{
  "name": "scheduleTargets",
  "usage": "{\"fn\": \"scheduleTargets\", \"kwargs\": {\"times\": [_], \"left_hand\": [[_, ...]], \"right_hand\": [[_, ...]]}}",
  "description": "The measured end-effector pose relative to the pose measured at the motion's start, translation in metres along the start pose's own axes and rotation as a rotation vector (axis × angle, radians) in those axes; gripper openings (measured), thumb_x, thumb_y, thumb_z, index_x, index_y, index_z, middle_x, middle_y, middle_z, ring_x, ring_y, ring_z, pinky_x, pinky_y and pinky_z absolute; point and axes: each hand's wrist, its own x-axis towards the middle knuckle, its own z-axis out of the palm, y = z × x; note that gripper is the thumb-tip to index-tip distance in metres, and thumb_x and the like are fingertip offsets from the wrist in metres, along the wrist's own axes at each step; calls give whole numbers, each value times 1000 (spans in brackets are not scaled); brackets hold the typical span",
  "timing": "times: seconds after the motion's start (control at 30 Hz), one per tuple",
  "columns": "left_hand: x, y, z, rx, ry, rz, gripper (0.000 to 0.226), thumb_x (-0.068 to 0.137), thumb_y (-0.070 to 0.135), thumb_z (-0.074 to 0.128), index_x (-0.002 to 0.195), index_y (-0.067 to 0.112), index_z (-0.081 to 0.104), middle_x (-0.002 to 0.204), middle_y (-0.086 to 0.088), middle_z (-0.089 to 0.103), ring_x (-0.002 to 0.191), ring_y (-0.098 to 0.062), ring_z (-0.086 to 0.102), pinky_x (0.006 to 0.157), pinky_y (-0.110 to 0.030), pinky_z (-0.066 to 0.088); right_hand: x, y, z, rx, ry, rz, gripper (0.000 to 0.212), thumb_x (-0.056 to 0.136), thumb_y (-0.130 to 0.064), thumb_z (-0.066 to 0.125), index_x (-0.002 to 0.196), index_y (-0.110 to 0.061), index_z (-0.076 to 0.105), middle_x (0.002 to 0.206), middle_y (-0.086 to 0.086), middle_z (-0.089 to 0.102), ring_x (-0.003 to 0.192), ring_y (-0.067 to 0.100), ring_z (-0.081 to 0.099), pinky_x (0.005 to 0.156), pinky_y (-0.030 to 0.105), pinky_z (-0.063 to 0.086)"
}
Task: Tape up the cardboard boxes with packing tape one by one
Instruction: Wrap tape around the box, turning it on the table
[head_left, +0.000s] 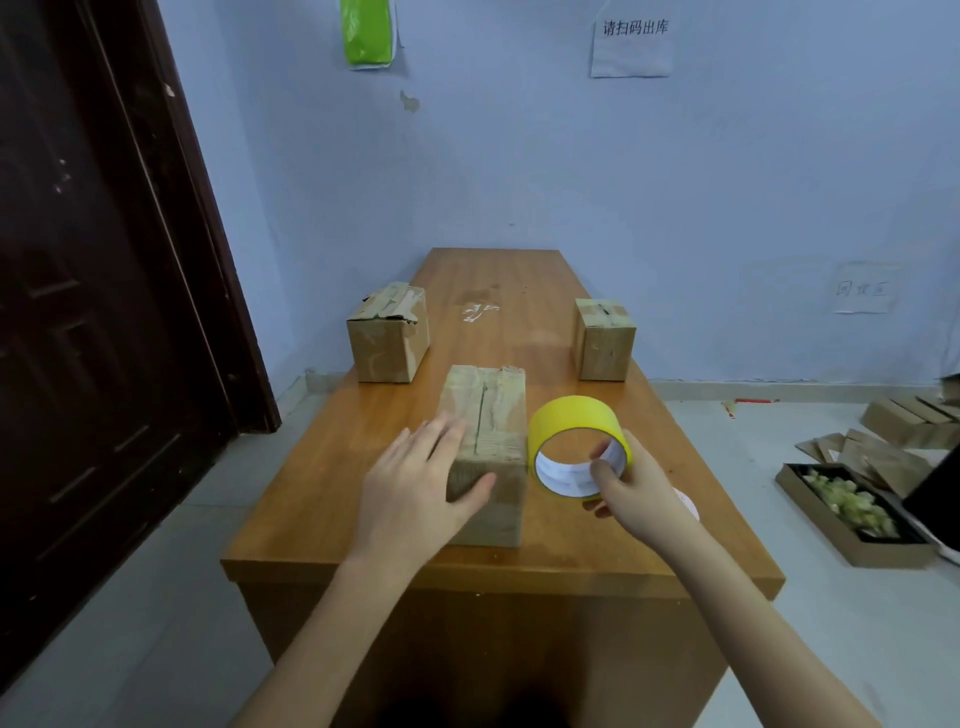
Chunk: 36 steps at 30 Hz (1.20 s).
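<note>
Item: near cardboard box (485, 447), long and narrow, lying lengthwise on the wooden bench (322, 519) under the left hand (415, 483); its top seam shows as a dark open slit between flaps carrying old pale tape. Left hand: spread flat, palm against the box's left side and near top edge, thumb across the near end face, pressing and steadying but not closed around it. Item: roll of yellow packing tape (576, 447), held upright off the bench just right of the box, its open core facing the camera; right hand (631, 488) gripping it with the thumb inside the core and fingers at the outer rim. No free tape end can be made out. Handling, judged: the box looks light and rather worn, its flaps likely to give under pressure, so it is best held by the side walls with the flaps pushed shut (a light box may slide on the smooth bench). The roll is rigid and light; hold it through the core so that it can turn. Beyond the left hand, further out: a second cardboard box (388, 335) with ragged tape on top. Beyond the right hand: a third cardboard box (604, 338), small, upright. Both stand well apart; nothing lies between roll and seam.
</note>
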Motion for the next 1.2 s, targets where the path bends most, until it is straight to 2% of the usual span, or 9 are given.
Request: {"fn": "scheduleTargets", "kwargs": {"times": [0.1, 0.27, 0.4, 0.53, 0.73, 0.8, 0.97, 1.07, 1.2], "left_hand": [[-4, -4, 0, -7, 9, -14, 70, 81, 53, 61, 133, 8, 52, 136, -7, 52, 123, -21, 50, 99, -31, 27], [5, 10, 5, 182, -40, -78, 86, 85, 67, 25, 147, 7, 23, 155, -12, 18, 144, -25, 8, 115, -34, -1], [10, 40, 12, 124, -136, 210, 79, 86, 52, 46, 146, 4, 25, 153, -11, 25, 143, -23, 15, 115, -33, 3], [8, 38, 11, 42, -90, 156, 63, 83, 42, 62, 134, 7, 50, 138, -6, 51, 128, -19, 47, 108, -32, 30], [-4, 18, 10, 35, -16, -50, 91, 72, 68, 58, 135, 4, 47, 141, -10, 47, 131, -23, 43, 107, -33, 31], [-5, 19, 9, 24, -86, -157, 104, 71, 76, 49, 144, 5, 30, 151, -8, 30, 139, -21, 28, 109, -32, 30], [5, 26, 5, 204, -150, -183, 111, 74, 84, 32, 148, 4, 13, 156, -12, 13, 145, -25, 6, 115, -35, 7], [13, 38, 3, 265, -132, 57, 92, 85, 68, 41, 148, 4, 16, 157, -13, 9, 145, -27, 2, 115, -39, -3], [24, 44, 12, 119, -180, 247, 61, 100, 31, 40, 148, 4, 14, 157, -10, 13, 144, -19, 10, 112, -25, -6]], "right_hand": [[-1, -3, 3, 12, 5, -4, 6, 96, -14, 45, 93, -9, 45, 95, 26, 57, 85, 45, 61, 67, 50, 53], [-3, -5, -1, -41, 0, 0, 9, 96, -18, 45, 95, -8, 46, 92, 27, 56, 78, 42, 63, 64, 49, 51], [3, -7, -10, -128, 0, -18, 13, 96, -21, 44, 95, -8, 44, 77, 12, 55, 57, 20, 62, 63, 47, 52], [5, -10, -13, -219, -31, -14, 10, 96, -23, 43, 93, -14, 44, 74, 2, 58, 46, 2, 60, 59, 35, 48], [4, -12, -11, -235, -51, -23, 10, 96, -24, 44, 94, -14, 44, 75, -1, 61, 54, 5, 64, 66, 39, 53], [4, -11, -9, -227, -52, -10, 10, 96, -25, 44, 93, -16, 45, 75, -1, 62, 55, 5, 65, 66, 38, 53], [3, -11, -8, -161, -59, 3, 11, 97, -24, 43, 91, -14, 44, 78, 2, 60, 61, 14, 67, 72, 47, 55], [2, -13, -11, -168, -62, 8, 12, 97, -22, 43, 89, -14, 42, 79, 6, 59, 61, 16, 67, 69, 46, 54], [4, -15, -21, -251, -54, -7, 12, 96, -22, 41, 93, -11, 40, 80, 13, 58, 71, 31, 65, 68, 48, 54]]}}
